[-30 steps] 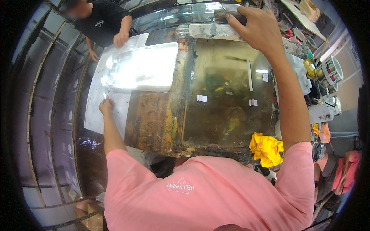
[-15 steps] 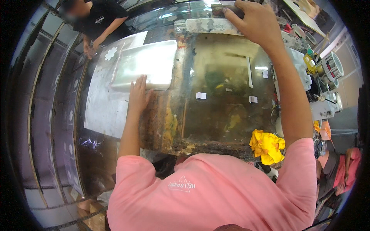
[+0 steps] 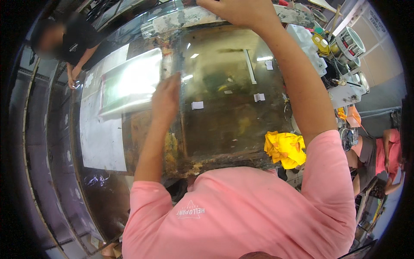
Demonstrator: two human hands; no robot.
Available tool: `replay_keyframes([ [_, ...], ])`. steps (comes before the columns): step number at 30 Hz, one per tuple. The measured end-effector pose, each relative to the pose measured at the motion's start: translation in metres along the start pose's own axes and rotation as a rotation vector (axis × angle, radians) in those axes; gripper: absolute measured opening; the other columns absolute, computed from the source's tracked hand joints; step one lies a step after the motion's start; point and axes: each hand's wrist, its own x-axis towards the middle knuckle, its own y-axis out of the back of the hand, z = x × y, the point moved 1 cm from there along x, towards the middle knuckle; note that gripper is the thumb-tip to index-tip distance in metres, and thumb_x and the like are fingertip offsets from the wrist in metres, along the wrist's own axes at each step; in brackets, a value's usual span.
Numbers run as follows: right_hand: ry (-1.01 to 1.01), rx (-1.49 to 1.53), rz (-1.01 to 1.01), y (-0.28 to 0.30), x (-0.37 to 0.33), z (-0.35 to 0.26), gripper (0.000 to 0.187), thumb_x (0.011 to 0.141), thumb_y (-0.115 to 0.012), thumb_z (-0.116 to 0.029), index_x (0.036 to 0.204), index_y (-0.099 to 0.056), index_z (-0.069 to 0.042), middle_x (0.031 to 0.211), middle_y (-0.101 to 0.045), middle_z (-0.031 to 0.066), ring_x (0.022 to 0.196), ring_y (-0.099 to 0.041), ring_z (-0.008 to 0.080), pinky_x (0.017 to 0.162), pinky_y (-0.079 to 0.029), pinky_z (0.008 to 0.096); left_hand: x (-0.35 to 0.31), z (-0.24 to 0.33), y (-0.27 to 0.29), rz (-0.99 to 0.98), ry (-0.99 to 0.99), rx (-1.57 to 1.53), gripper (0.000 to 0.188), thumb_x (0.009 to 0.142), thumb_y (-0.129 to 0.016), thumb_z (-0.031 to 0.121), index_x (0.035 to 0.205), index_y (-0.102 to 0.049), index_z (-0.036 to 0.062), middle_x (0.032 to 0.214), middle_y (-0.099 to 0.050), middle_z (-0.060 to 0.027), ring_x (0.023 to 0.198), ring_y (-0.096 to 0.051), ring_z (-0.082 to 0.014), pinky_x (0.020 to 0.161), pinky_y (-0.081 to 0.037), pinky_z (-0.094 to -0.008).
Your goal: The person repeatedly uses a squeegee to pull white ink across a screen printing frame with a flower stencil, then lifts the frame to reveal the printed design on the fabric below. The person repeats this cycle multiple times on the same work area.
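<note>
My left hand [image 3: 166, 97] is raised over the left rim of the glossy work surface, fingers drawn together and a little blurred. What they hold, if anything, I cannot make out. Beside it, on the left, lies a stack of shiny clear plastic sheets [image 3: 129, 82], on top of a larger white sheet [image 3: 101, 144]. My right arm reaches across the right side to the far edge. The right hand [image 3: 243, 12] is cut off by the top of the picture, so its grip is hidden. Small white tabs [image 3: 197, 105] and a white strip [image 3: 250, 67] sit on the glossy work surface [image 3: 215, 134].
Crumpled yellow cloth [image 3: 284, 149] lies at the near right corner. Paint cans [image 3: 348, 43] and white containers [image 3: 304, 47] crowd the right side. A co-worker in black [image 3: 77, 43] stands at the far left, beside metal racks [image 3: 32, 129]. Another person in pink [image 3: 388, 151] is at the far right.
My left hand has lifted off the plastic stack and moved right, its fingers now together. My right hand has gone partly out of the top edge. The view has shifted.
</note>
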Motion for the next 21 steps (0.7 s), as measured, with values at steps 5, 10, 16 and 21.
replay_keyframes([
  [5, -0.005, -0.019, -0.052, 0.010, 0.005, -0.001, 0.058, 0.095, -0.057, -0.054, 0.085, -0.075, 0.000, 0.084, -0.075, 0.0225, 0.085, -0.073, 0.0395, 0.087, -0.049, 0.0518, 0.031, 0.077, -0.100, -0.243, -0.108, -0.173, 0.063, 0.107, -0.053, 0.056, 0.146, -0.063, 0.0085, 0.140, -0.066, -0.0264, 0.132, -0.062, -0.0425, 0.116, -0.043, -0.0571],
  [10, 0.028, 0.003, 0.013, 0.005, 0.000, 0.003, 0.059, 0.096, -0.057, -0.054, 0.082, -0.075, 0.001, 0.080, -0.074, 0.0226, 0.084, -0.073, 0.0396, 0.085, -0.049, 0.0524, 0.022, 0.131, -0.142, -0.330, -0.252, -0.001, 0.104, 0.089, -0.048, 0.088, 0.160, -0.051, 0.0119, 0.168, -0.035, -0.0274, 0.156, -0.032, -0.0469, 0.129, -0.018, -0.0612],
  [16, -0.005, 0.003, -0.033, -0.001, 0.013, 0.004, 0.060, 0.097, -0.054, -0.052, 0.081, -0.077, 0.001, 0.080, -0.074, 0.0242, 0.082, -0.073, 0.0400, 0.088, -0.050, 0.0531, 0.001, 0.152, -0.142, -0.326, -0.278, -0.022, 0.118, 0.082, -0.050, 0.095, 0.161, -0.048, 0.0078, 0.169, -0.033, -0.0289, 0.158, -0.029, -0.0472, 0.129, -0.007, -0.0670],
  [21, -0.046, -0.030, -0.091, 0.011, 0.018, 0.009, 0.062, 0.098, -0.053, -0.054, 0.081, -0.077, 0.002, 0.079, -0.074, 0.0246, 0.081, -0.072, 0.0410, 0.090, -0.050, 0.0527, -0.004, 0.161, -0.135, -0.316, -0.327, -0.073, 0.121, 0.080, -0.050, 0.096, 0.161, -0.048, 0.0069, 0.169, -0.034, -0.0287, 0.159, -0.028, -0.0464, 0.127, -0.002, -0.0709],
])
